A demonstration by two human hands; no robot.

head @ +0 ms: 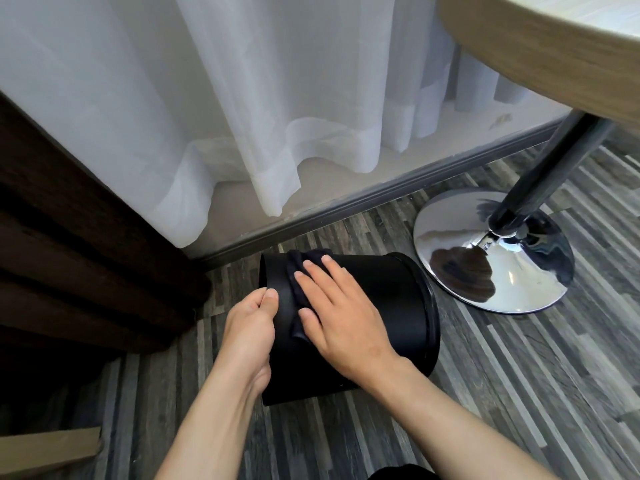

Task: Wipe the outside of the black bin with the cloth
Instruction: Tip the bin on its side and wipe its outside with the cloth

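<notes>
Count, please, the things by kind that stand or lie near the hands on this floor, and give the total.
Black bin, lying on its side: 1
Dark cloth, pressed to the bin under the right hand: 1
Hands, the left hand gripping the bin's end: 2
Round table with chrome base: 1
White sheer curtain: 1
Total: 6

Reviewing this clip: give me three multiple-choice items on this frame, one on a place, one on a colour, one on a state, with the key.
1. Where does the cloth lie?
A. on the floor
B. on the bin's side, under the right hand
C. on the table

2. What colour is the bin?
A. white
B. black
C. red

3. How does the bin stand?
A. upright
B. tipped on its side
C. hung from the table

Key:
1 B, the right hand presses the cloth flat on the bin.
2 B, its wall is plain black.
3 B, it lies on the floor while the left hand grips one end.
</notes>
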